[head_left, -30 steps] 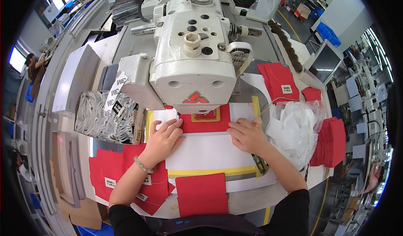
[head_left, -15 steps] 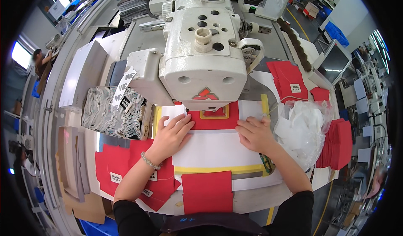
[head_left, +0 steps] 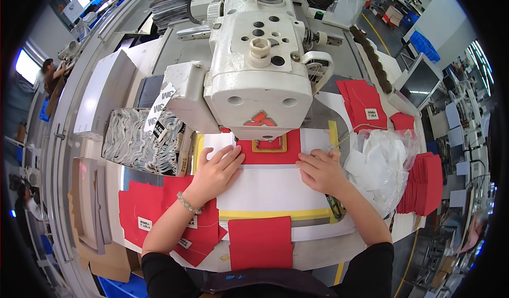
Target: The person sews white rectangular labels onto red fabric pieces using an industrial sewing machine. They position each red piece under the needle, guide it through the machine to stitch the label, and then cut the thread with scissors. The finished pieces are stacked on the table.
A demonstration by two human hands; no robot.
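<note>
A red fabric piece (head_left: 253, 158) lies flat on a white board (head_left: 270, 189) edged with yellow tape, under the head of a white sewing machine (head_left: 258, 99). The machine's small yellow-rimmed frame (head_left: 286, 144) is over the fabric's middle. My left hand (head_left: 216, 173), with a beaded bracelet at the wrist, rests spread on the board, fingertips at the fabric's left edge. On the other side my right hand (head_left: 322, 170) lies with fingers loosely bent, tips touching the fabric's right edge. Neither hand grasps anything. The machine head hides the far part of the fabric.
A box of folded printed labels (head_left: 140, 144) stands at left. Red pieces with white labels (head_left: 159, 194) lie nearer, and a plain red piece (head_left: 260, 244) sits at the front edge. Rightward are a plastic bag of white pieces (head_left: 375, 165), a red stack (head_left: 426, 184) and a monitor (head_left: 421, 89).
The whole view has shifted very slightly. Both hands keep their places beside the red fabric piece.
</note>
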